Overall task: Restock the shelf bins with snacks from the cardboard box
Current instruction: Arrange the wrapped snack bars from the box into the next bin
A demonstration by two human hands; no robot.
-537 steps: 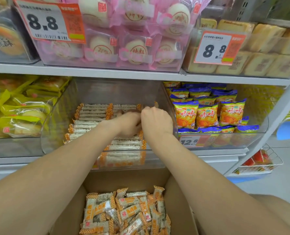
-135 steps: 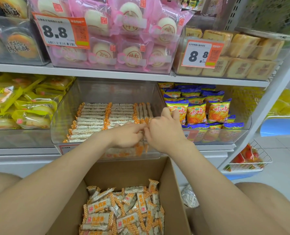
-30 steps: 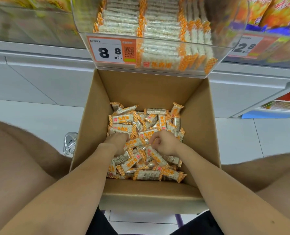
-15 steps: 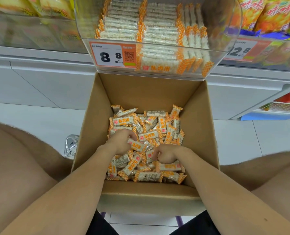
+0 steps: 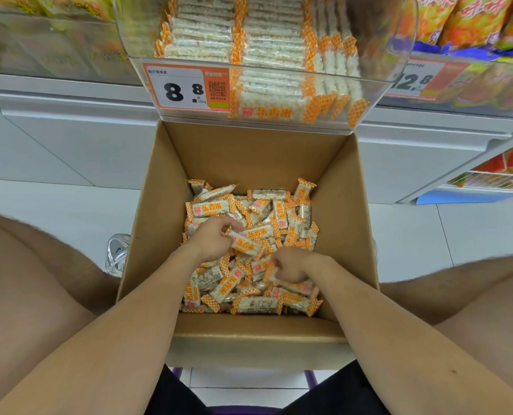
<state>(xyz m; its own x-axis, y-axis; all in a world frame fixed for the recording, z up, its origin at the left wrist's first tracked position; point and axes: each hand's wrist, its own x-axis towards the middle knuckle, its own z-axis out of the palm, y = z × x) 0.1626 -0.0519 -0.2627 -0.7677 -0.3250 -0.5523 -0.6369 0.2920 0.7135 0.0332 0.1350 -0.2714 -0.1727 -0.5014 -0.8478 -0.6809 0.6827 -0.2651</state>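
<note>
One snack [image 5: 244,245] now in left hand [image 5: 209,241] (pinched).

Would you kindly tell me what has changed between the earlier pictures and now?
Both hands came down from the clear shelf bin into the cardboard box. The left hand now grips a snack bar; the right hand curls among the loose bars, its hold blurred. The bin's rows and price tag stayed put.

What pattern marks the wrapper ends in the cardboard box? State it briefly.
Orange-and-white checks on the wrapper ends, clearest in the head view.
</note>
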